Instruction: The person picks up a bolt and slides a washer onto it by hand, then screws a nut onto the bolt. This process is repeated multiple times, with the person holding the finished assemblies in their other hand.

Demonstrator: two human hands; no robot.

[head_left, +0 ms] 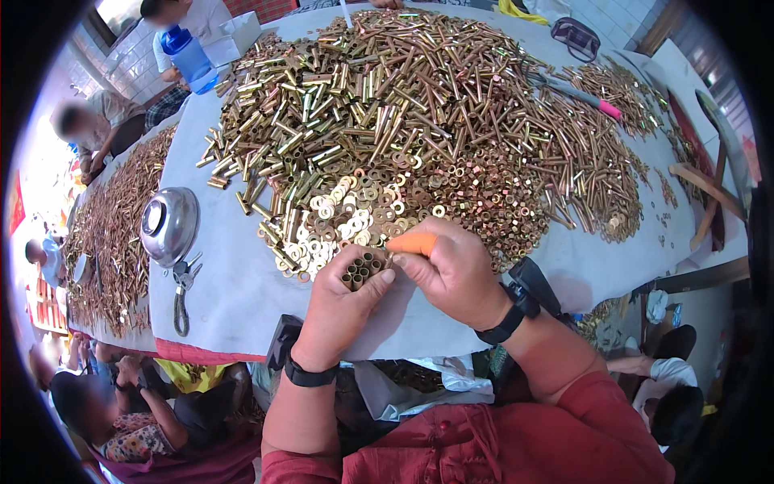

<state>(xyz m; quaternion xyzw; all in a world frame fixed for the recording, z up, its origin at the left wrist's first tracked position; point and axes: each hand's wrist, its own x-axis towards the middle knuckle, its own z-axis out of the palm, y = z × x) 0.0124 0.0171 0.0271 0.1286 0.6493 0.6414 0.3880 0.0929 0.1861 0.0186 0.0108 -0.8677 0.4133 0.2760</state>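
My left hand point(326, 302) is wrapped round a bundle of short metal sleeves point(361, 271), their hollow ends facing up. Close against its right side, my right hand point(459, 270) has thumb and index finger pinched together; what they hold is too small to make out. An orange finger cover point(414, 244) sits on the right index finger. Just beyond the hands lie flat washers point(355, 214), with a heap of nuts point(492, 189) to their right. Loose sleeves point(310, 121) and long brass-coloured bolts point(439, 77) form the big pile behind.
A steel bowl point(171, 227) and keys point(185, 274) lie left on the white-covered table point(234, 315). A blue bottle point(189, 60) stands far left. A pink-tipped tool point(609, 110), a plaid pouch point(576, 39) and a wooden stand point(709, 192) are right. Several people sit around.
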